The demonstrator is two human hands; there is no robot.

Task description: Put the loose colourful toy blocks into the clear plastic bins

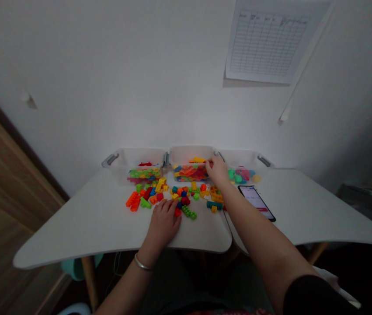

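Three clear plastic bins stand in a row along the wall: left bin (141,157), middle bin (190,155), right bin (238,158). The right hand (217,169), fingers curled, is at the middle bin's right end; its grip is unclear. The left hand (165,218), loosely spread, touches the toy bricks (186,211) piled on the desk (116,236), too many to count; their long axes point various ways. One phone (256,202) lies slantwise, its near end rightward.

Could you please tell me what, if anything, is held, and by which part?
I can't tell: the right hand at the middle bin and left hand beside the blocks show no clear grip.
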